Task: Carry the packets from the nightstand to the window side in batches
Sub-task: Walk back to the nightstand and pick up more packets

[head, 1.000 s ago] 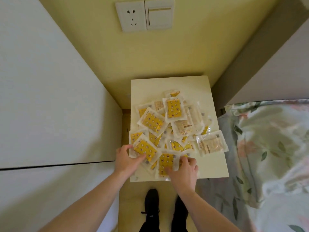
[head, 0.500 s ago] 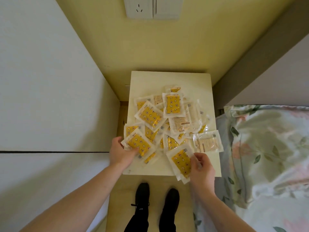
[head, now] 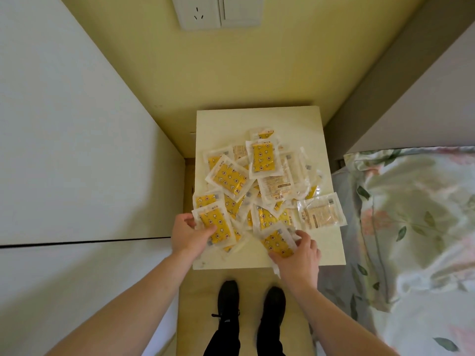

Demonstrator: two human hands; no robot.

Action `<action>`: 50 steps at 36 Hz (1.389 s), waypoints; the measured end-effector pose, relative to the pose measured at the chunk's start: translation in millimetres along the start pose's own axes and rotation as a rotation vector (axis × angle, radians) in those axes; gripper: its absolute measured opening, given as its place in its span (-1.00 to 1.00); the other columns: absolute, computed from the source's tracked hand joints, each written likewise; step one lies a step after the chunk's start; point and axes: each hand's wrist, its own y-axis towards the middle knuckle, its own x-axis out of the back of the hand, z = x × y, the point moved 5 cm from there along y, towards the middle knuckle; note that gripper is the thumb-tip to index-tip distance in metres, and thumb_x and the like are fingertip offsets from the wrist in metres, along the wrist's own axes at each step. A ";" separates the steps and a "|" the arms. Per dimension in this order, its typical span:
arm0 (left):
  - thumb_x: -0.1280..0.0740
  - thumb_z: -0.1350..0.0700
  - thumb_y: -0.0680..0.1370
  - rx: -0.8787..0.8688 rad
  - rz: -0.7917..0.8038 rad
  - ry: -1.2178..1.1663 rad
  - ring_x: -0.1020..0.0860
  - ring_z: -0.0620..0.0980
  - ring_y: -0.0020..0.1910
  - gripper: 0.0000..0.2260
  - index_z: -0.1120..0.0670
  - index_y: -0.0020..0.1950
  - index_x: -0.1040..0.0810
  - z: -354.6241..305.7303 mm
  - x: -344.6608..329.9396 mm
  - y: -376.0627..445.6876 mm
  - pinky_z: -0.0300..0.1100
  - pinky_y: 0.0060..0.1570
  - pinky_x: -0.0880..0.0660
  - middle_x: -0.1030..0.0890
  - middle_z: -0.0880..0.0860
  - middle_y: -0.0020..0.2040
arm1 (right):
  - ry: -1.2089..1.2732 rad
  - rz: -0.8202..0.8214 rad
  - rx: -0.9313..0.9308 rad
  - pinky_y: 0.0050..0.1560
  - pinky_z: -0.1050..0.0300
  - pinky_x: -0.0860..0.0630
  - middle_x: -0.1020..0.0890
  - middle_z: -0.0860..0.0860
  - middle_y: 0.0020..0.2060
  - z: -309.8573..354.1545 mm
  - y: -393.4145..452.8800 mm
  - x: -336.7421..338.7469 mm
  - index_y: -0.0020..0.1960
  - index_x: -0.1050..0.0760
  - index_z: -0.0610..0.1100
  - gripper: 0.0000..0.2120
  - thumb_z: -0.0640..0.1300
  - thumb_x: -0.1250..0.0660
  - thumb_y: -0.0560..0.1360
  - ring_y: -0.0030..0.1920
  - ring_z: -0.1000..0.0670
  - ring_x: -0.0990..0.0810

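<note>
Left hand (head: 186,236) fingers (head: 205,231) curl over yellow packet (head: 216,224), pinching it; long axis slants away-rightward. Right hand (head: 298,255) fingers (head: 299,236) grip second packet (head: 279,242) at desk (head: 257,116) near edge. Remaining packet pile (head: 259,181) lies just beyond both hands, equally near. Bed (head: 411,227) lies right.

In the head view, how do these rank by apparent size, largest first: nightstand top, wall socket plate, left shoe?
1. Nightstand top
2. Wall socket plate, partly cut off by the frame
3. Left shoe; nearer the camera, so true sizes are unsure.
</note>
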 end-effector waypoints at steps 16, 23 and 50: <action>-0.56 -0.02 0.42 -0.027 0.016 0.066 -0.63 -0.03 -0.09 -0.74 -0.01 0.02 -0.58 2.9 3.6 -3.0 -0.08 -0.15 -0.60 -0.63 -0.06 -0.07 | 0.462 0.100 -0.073 -0.27 0.21 -0.52 -0.72 0.07 -0.20 12.8 -12.9 47.4 -0.04 -0.62 -0.01 -0.83 0.02 -0.54 0.46 -0.16 0.05 -0.69; -0.36 0.01 0.59 -0.121 0.027 -0.050 -0.66 -0.05 -0.10 -0.90 0.01 -0.04 -0.60 -5.5 15.6 -16.4 -0.10 -0.11 -0.60 -0.68 -0.04 -0.11 | 0.587 0.198 -0.137 -0.33 0.25 -0.48 -0.70 0.07 -0.22 25.5 -8.9 63.4 -0.04 -0.61 -0.02 -0.80 -0.05 -0.58 0.41 -0.21 0.08 -0.67; -0.48 -0.17 0.47 0.021 -0.112 0.186 -0.56 0.02 -0.08 -0.62 -0.02 0.13 -0.46 -26.5 -2.7 29.8 -0.07 -0.15 -0.56 -0.46 -0.03 0.07 | 0.379 0.221 -0.042 -0.34 0.35 -0.47 -0.68 0.15 -0.12 12.7 -9.7 70.3 0.13 -0.54 0.01 -0.60 -0.09 -0.61 0.37 -0.15 0.17 -0.65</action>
